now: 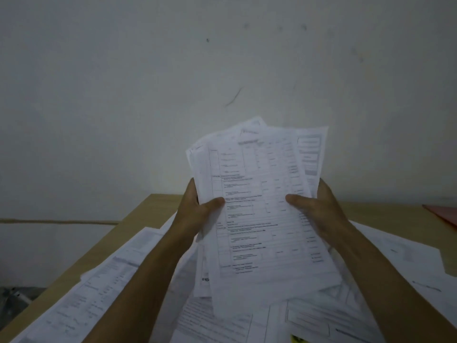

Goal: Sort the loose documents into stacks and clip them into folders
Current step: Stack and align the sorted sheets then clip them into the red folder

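A thick, uneven sheaf of printed white documents (257, 201) is held up above the table, tilted away from me, its sheets fanned out at the top. My left hand (197, 206) grips its left edge, thumb on the front page. My right hand (316, 206) grips the right edge the same way. More loose printed sheets (99, 288) lie scattered over the wooden table (148, 209) under my arms. A red folder (442, 214) lies at the table's far right edge.
A pale wall (173, 82) stands right behind the table. The table's left edge runs diagonally toward the lower left, with floor and dark clutter (14, 298) beyond it. A small yellow item (296, 339) peeks out from under the papers at the bottom.
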